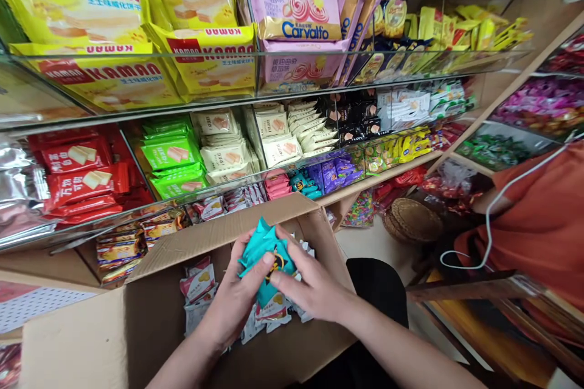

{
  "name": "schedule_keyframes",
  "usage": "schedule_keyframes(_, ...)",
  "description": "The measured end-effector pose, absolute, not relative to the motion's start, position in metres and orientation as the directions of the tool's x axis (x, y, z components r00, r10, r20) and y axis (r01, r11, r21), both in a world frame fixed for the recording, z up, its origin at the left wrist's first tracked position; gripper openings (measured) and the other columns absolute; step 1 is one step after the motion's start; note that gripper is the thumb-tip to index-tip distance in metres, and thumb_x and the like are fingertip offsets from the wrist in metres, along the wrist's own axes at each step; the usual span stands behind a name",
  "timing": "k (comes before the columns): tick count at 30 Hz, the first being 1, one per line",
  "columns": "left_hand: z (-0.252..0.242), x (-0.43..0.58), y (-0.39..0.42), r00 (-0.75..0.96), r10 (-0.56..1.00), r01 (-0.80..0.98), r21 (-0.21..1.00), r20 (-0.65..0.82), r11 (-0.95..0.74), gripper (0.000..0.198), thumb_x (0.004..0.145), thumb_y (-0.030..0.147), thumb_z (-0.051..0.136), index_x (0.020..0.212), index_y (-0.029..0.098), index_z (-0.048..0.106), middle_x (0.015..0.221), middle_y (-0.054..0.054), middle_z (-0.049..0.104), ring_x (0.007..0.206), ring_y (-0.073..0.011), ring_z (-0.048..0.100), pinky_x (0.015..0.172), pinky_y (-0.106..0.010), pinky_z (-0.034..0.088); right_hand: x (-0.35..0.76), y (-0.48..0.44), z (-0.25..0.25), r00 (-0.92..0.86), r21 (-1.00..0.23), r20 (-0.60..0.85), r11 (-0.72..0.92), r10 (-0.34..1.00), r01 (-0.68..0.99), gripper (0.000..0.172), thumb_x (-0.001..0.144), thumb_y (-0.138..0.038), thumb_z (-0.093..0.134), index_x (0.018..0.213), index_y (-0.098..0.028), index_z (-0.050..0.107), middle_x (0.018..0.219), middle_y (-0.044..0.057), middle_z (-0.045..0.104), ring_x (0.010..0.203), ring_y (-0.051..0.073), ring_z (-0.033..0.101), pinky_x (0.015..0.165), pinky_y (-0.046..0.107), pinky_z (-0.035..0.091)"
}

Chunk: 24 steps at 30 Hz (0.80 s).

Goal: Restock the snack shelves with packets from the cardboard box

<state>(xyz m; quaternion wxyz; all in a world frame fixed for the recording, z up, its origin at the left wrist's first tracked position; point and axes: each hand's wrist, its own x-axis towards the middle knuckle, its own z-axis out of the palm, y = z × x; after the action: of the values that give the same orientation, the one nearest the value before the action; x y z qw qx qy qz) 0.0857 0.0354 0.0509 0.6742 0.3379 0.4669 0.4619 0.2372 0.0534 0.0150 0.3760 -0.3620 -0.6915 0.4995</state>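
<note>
Several teal snack packets (pixel 264 243) are bunched together between my two hands, above an open cardboard box (pixel 150 322). My left hand (pixel 237 292) grips the bunch from the left with its thumb across the front. From the right, my right hand (pixel 314 285) closes around it, thumb on the dark-and-gold print. Inside the box beneath lie white-and-red snack packets (pixel 199 282), partly covered by my hands. More teal packets (pixel 305 185) sit in a low shelf compartment just beyond the box flap.
Glass-fronted shelves hold yellow wafer packs (pixel 91 6), pink cookie packs (pixel 296 9), green packets (pixel 171 155) and purple packets (pixel 340 171). Woven baskets (pixel 413 219) stand on the floor. At right are a person in an orange garment (pixel 538 206), a white cable (pixel 488 225) and a wooden frame (pixel 465 289).
</note>
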Motion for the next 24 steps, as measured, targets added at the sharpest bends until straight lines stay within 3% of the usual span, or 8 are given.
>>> schedule_keyframes(2, 0.051, 0.092, 0.033, 0.051, 0.953, -0.283, 0.911, -0.298, 0.3, 0.058, 0.067, 0.037, 0.067, 0.118, 0.028, 0.042, 0.095, -0.001, 0.062, 0.083, -0.0156, 0.059, 0.073, -0.026, 0.048, 0.234, 0.044, 0.021, -0.477, -0.932, 0.184, 0.306, 0.859, 0.192, 0.066, 0.086, -0.038, 0.048, 0.141, -0.024, 0.015, 0.148, 0.004, 0.014, 0.136, 0.021, 0.01, 0.111, 0.041, 0.017)
schedule_keyframes(4, 0.057, 0.091, 0.031, -0.024, 0.956, -0.244, 0.929, -0.291, 0.277, 0.06, 0.061, 0.036, 0.07, 0.115, 0.027, 0.046, 0.089, -0.001, 0.063, 0.076, -0.0149, 0.06, 0.069, -0.024, 0.049, 0.238, 0.041, 0.027, -0.508, -0.909, 0.228, 0.369, 0.831, 0.195, 0.066, 0.086, -0.038, 0.049, 0.141, -0.025, 0.016, 0.148, 0.003, 0.014, 0.136, 0.02, 0.009, 0.11, 0.04, 0.018)
schedule_keyframes(6, 0.066, 0.082, 0.032, -0.098, 0.957, -0.203, 0.947, -0.272, 0.249, 0.064, 0.055, 0.037, 0.073, 0.113, 0.027, 0.049, 0.088, -0.001, 0.064, 0.074, -0.0159, 0.06, 0.066, -0.024, 0.05, 0.251, 0.052, 0.032, -0.47, -0.89, 0.289, 0.415, 0.834, 0.19, 0.055, 0.085, -0.036, 0.05, 0.136, -0.028, 0.031, 0.144, 0.003, 0.026, 0.133, 0.019, 0.022, 0.108, 0.04, 0.025)
schedule_keyframes(9, 0.082, 0.054, 0.044, -0.263, 0.945, -0.133, 0.978, -0.192, 0.162, 0.068, 0.047, 0.038, 0.076, 0.111, 0.029, 0.052, 0.092, 0.001, 0.064, 0.078, -0.0181, 0.061, 0.062, -0.025, 0.053, 0.283, 0.099, 0.027, -0.208, -0.88, 0.362, 0.407, 0.909, 0.245, 0.027, 0.084, -0.035, 0.05, 0.106, -0.023, 0.061, 0.12, 0.005, 0.056, 0.114, 0.019, 0.049, 0.099, 0.039, 0.037)
schedule_keyframes(11, 0.088, 0.034, 0.058, -0.397, 0.91, -0.077, 0.992, -0.12, 0.097, 0.064, 0.046, 0.037, 0.078, 0.106, 0.03, 0.056, 0.093, 0.004, 0.063, 0.077, -0.0148, 0.059, 0.059, -0.021, 0.053, 0.302, 0.144, 0.013, -0.054, -0.886, 0.282, 0.282, 0.958, 0.367, 0.027, 0.086, -0.035, 0.046, 0.099, -0.017, 0.062, 0.104, 0.007, 0.064, 0.097, 0.017, 0.059, 0.088, 0.034, 0.045)
schedule_keyframes(14, 0.083, 0.011, 0.079, -0.504, 0.861, -0.038, 0.998, -0.064, 0.052, 0.05, 0.048, 0.033, 0.078, 0.094, 0.027, 0.061, 0.09, 0.007, 0.064, 0.076, -0.0108, 0.058, 0.061, -0.016, 0.051, 0.316, 0.212, -0.019, -0.016, -0.744, 0.079, 0.07, 0.997, 0.665, 0.026, 0.085, -0.025, 0.046, 0.103, -0.012, 0.059, 0.103, 0.009, 0.065, 0.094, 0.016, 0.06, 0.083, 0.028, 0.046)
schedule_keyframes(18, 0.068, 0.001, 0.094, -0.469, 0.868, -0.1, 0.986, -0.165, 0.133, 0.048, 0.053, 0.033, 0.076, 0.098, 0.031, 0.059, 0.086, 0.01, 0.064, 0.07, -0.0095, 0.057, 0.061, -0.018, 0.051, 0.31, 0.27, -0.051, -0.003, -0.64, -0.01, -0.004, 1.0, 0.769, 0.027, 0.077, -0.027, 0.059, 0.097, -0.01, 0.062, 0.105, 0.015, 0.063, 0.1, 0.023, 0.058, 0.085, 0.03, 0.042)
schedule_keyframes(24, 0.062, -0.006, 0.098, -0.514, 0.851, 0.209, 0.947, -0.104, 0.243, 0.059, 0.038, 0.04, 0.08, 0.093, 0.032, 0.061, 0.076, 0.009, 0.063, 0.066, -0.0113, 0.056, 0.05, -0.013, 0.047, 0.291, 0.298, -0.066, 0.058, -0.54, -0.134, -0.122, 0.989, 0.833, 0.051, 0.066, -0.049, 0.066, 0.098, -0.009, 0.06, 0.106, 0.022, 0.06, 0.096, 0.029, 0.059, 0.073, 0.031, 0.044)
